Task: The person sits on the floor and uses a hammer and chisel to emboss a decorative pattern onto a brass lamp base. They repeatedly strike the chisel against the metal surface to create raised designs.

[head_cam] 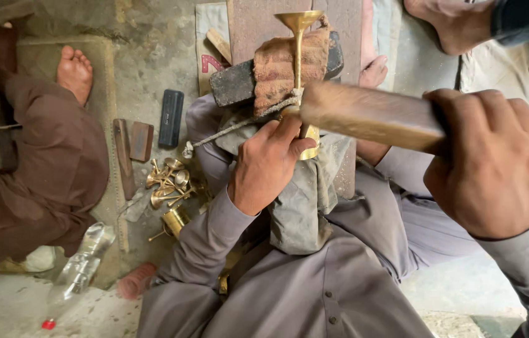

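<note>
Head view, single entry. The far end of the wooden handle [371, 116] is being blurred by motion, and whatever head it carries is being hidden behind the brass goblet [299, 75]; its kind cannot be told. The goblet's base is being covered by the left hand [267, 164] and a grey cloth [302, 200]. A second person at nine o'clock is being cut off by the frame, only a brown garment and a bare foot [75, 72] being shown.

The goblet is being held upright at twelve o'clock from the left hand, against a dark block [233, 82] draped with a rust-coloured rag [280, 66]. It is being seen as a slim polished yellow stem with a flared cup on top. The left hand is being closed around its lower part. The right hand [496, 159], at three o'clock, is being wrapped tightly round the wooden handle.

A heap of small brass pieces [170, 188] is being kept on the floor at nine o'clock from the left hand.
</note>
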